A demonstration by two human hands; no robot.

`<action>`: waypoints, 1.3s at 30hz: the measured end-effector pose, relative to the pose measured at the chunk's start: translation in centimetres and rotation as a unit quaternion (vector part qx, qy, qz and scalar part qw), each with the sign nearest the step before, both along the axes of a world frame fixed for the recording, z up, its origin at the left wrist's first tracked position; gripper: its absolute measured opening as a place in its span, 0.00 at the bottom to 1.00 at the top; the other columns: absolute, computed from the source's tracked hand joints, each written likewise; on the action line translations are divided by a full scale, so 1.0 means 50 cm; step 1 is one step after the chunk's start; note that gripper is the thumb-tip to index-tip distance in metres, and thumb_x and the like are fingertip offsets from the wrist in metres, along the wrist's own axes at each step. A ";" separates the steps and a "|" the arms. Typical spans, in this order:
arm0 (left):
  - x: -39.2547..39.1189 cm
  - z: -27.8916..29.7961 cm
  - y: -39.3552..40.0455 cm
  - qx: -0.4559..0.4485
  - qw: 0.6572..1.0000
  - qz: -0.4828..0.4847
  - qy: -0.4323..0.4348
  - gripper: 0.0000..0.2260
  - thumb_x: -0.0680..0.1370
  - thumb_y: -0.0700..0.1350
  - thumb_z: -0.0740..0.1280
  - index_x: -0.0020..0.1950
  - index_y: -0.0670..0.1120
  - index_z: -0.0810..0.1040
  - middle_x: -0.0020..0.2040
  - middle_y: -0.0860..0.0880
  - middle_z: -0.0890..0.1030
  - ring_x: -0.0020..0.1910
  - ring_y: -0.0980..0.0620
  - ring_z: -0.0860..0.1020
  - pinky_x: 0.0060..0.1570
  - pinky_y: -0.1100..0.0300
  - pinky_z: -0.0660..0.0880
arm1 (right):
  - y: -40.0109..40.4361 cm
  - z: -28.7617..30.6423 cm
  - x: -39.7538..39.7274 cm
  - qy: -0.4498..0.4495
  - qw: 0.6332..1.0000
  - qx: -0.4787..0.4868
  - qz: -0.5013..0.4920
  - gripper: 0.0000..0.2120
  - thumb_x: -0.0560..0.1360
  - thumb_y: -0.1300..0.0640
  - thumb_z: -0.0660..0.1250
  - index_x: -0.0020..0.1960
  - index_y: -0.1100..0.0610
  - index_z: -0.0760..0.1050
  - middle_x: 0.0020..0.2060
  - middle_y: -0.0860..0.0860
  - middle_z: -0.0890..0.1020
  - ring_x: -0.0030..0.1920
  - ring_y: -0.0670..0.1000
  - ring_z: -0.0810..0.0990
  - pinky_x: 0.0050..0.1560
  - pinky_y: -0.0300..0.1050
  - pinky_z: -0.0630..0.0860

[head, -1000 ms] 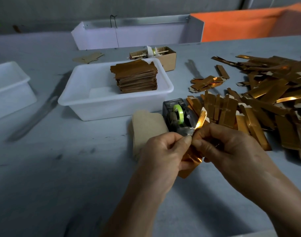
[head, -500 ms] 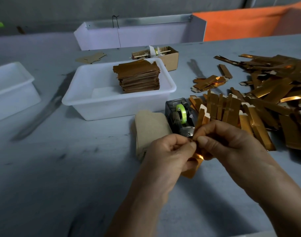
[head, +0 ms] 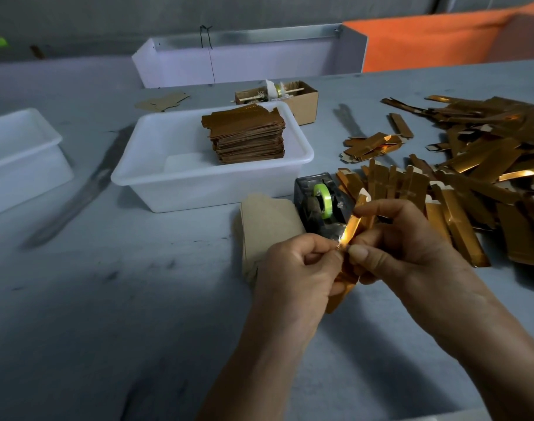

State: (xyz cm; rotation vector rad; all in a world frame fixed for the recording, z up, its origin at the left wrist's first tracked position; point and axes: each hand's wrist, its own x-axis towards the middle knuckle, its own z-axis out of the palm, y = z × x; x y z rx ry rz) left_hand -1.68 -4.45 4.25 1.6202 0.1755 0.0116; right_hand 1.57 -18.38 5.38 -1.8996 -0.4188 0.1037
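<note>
A person's left hand (head: 296, 268) and right hand (head: 405, 247) meet just above a grey worktable (head: 92, 314), both pinching a narrow gold foil-faced card strip (head: 352, 225). The strip stands tilted between them, its upper end catching the light in front of a dark tape dispenser with a green roll (head: 320, 205) and its lower end poking out beneath the left palm. The left thumb and forefinger nip the strip's edge near the middle; the right thumb presses close by from the other side, while the right fingers curl round the upper part. The work appears to be folding or closing the strip along a crease, though whether a bit of tape lies under the fingertips cannot be told. Done well, the step likely calls for both thumbs to sit close together on the crease, so the slick foil neither slips nor buckles. Pressure should run along the fold rather than across it, since a stray kink would show on the mirror finish. A loose heap of similar gold strips (head: 472, 165) lies to the right, and a neat stack of gold blanks (head: 247, 138) sits in a white plastic tub (head: 198, 192) behind. Tan card sheets (head: 265, 226) lie just left of the dispenser, partly hidden by the left hand.
</note>
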 end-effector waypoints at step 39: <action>-0.024 0.005 -0.027 -0.079 0.991 0.095 -0.047 0.07 0.78 0.48 0.65 0.45 0.48 0.82 0.41 0.53 0.86 0.39 0.55 0.84 0.40 0.64 0.80 | -0.036 0.018 -0.008 0.030 0.990 -0.104 -0.091 0.18 0.59 0.40 0.63 0.45 0.47 0.72 0.36 0.48 0.80 0.37 0.45 0.80 0.39 0.42 0.77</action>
